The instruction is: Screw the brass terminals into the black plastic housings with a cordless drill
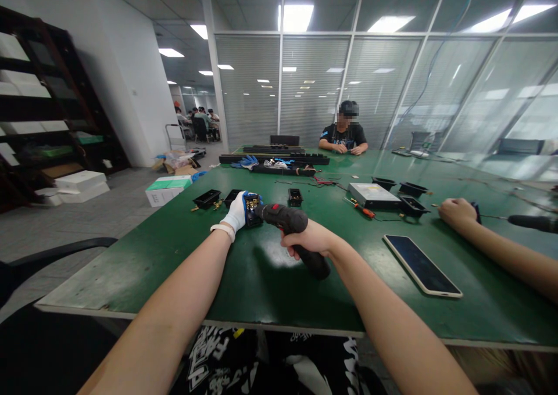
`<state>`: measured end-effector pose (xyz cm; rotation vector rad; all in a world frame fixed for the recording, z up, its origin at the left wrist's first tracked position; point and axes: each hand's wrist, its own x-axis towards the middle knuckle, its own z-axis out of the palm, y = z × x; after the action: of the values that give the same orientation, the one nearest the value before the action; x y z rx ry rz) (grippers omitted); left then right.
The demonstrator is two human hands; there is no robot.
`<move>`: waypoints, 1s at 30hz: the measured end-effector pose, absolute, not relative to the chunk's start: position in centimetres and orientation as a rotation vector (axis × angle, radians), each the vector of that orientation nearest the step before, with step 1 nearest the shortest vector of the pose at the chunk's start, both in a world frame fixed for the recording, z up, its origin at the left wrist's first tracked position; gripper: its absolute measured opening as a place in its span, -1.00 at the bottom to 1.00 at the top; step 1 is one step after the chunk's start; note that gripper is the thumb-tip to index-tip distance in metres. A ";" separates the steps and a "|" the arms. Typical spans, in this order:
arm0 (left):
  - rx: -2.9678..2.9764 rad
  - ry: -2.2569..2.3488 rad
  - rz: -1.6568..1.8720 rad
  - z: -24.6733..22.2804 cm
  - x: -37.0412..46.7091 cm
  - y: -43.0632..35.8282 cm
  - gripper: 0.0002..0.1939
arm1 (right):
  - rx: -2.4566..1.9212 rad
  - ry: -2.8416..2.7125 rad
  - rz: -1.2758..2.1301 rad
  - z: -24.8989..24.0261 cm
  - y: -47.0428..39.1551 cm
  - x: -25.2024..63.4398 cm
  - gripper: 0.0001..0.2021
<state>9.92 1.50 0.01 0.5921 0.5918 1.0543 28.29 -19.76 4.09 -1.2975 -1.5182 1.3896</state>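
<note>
My left hand (238,210), in a white and blue glove, grips a small black box-like housing (253,219) with brass-coloured parts inside, tilted up above the table. Bare fingers of my right hand (307,238) wrap round the handle of a black cordless drill (283,216). Its front end points left into the open side of the housing; the tip itself is hard to make out. Close by on the table lie similar black housings, one (207,198) left of my glove, another (231,197) partly behind it, and a third (295,197) beyond the drill.
Right of me, a co-worker's hand (458,212) rests near another driver (532,223). A phone (422,265), a silver metal box (374,195), an orange screwdriver (361,208) and several black housings lie on the green table (174,273). Another person (343,133) sits at the far side.
</note>
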 end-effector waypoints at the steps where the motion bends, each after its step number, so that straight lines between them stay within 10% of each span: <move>1: 0.592 0.596 1.058 0.0 9.9 1.4 -0.66 | -1.296 -1.519 1.389 4.1 -19.7 28.3 -0.86; 30: 0.595 0.624 1.070 0.0 9.8 1.2 -0.68 | -1.293 -1.513 1.399 4.2 -19.8 28.3 -0.82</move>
<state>9.81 1.24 0.00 0.5950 0.6243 1.0703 28.26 -19.81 4.16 -1.2929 -1.5129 1.3993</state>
